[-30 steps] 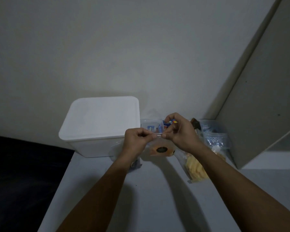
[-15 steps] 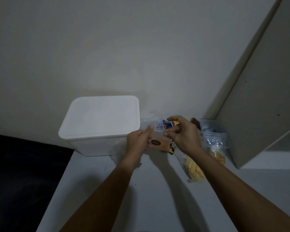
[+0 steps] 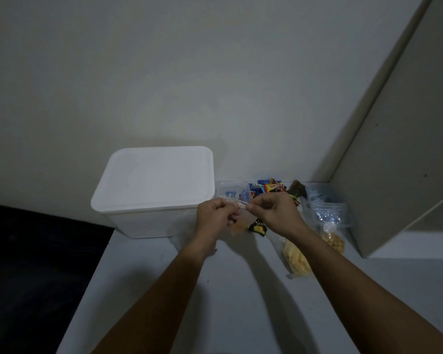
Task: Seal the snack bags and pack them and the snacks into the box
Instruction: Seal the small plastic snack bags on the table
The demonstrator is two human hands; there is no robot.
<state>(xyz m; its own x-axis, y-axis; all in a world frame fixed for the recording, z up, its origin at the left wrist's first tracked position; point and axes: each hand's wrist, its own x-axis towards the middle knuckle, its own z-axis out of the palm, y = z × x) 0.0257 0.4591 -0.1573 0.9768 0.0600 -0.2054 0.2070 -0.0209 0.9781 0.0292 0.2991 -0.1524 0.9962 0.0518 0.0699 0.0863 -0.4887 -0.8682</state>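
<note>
A white plastic box (image 3: 149,218) with its lid (image 3: 156,177) on stands at the back left of the table. Just right of it, my left hand (image 3: 215,218) and my right hand (image 3: 274,213) pinch the top strip of a clear snack bag (image 3: 241,204) between them, held above the table. Orange contents and a small black-and-yellow packet (image 3: 257,227) show below the hands; much of the bag is hidden. Behind the hands lies a pile of wrapped snacks (image 3: 269,187). A clear bag of yellow chips (image 3: 297,259) lies under my right forearm.
More clear bags (image 3: 327,213), one with blue contents and one with yellow pieces (image 3: 334,241), lie at the right by a grey cabinet panel (image 3: 399,162). A clear tub (image 3: 229,191) sits behind the hands. The table's left edge (image 3: 87,297) drops to a dark area.
Half a second ago the hands held the bag tilted near the snack pile; now they again pinch its top strip stretched level between them, much as a second ago.
</note>
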